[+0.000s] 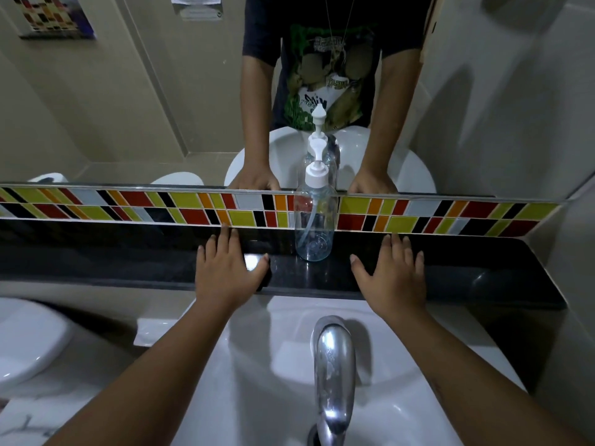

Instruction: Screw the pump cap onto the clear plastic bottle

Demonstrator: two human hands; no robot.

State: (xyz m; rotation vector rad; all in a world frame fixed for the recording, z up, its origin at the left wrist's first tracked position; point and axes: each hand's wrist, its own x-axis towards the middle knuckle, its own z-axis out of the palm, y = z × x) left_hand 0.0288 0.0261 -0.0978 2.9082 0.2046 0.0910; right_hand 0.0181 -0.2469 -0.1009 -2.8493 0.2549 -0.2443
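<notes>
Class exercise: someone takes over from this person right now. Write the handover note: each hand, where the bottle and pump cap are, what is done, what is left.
Left hand: empty, flat on the black ledge, left of the bottle.
Right hand: empty, flat on the ledge, right of the bottle.
Bottle: upright on the ledge between the hands, untouched.
Pump cap: sitting on the bottle's neck, tube inside.
Done: cap looks to be on.
Left: tightness cannot be judged; check it with a twist.

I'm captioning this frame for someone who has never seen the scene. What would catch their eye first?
A clear bottle with a white pump cap stands upright on the black ledge, centred before the mirror. The left hand and right hand lie flat on the ledge either side of it, touching neither. Behind runs a bright strip of coloured tiles; in front, a chrome tap over a white sink.
</notes>
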